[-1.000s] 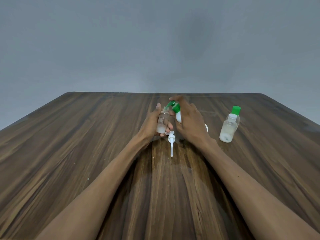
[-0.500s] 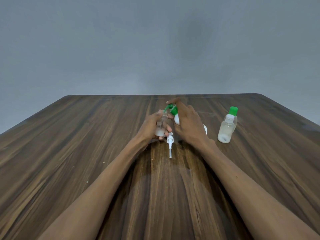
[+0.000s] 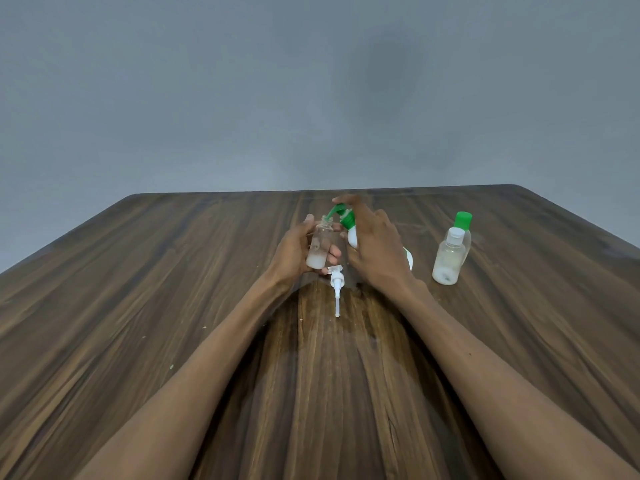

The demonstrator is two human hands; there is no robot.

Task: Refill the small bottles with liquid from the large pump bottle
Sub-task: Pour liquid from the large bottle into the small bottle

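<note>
My left hand [image 3: 294,252] grips a small clear bottle [image 3: 320,245] upright, its neck uncapped and a little white liquid in its bottom. My right hand [image 3: 375,249] wraps around the large white pump bottle [image 3: 352,237], and its forefinger lies on the green pump head [image 3: 341,213]. The green nozzle reaches over the small bottle's mouth. A white spray cap with its dip tube [image 3: 336,289] lies on the table just in front of my hands.
Right of my hands stand a small clear bottle with a white cap [image 3: 448,259] and, just behind it, one with a green cap [image 3: 463,221]. The dark wooden table [image 3: 173,306] ends at a far edge before a grey wall.
The small bottle now shows more between my left fingers and stands straighter under the nozzle. Both hands stay in the same place, and my right forefinger stays on the pump head.
</note>
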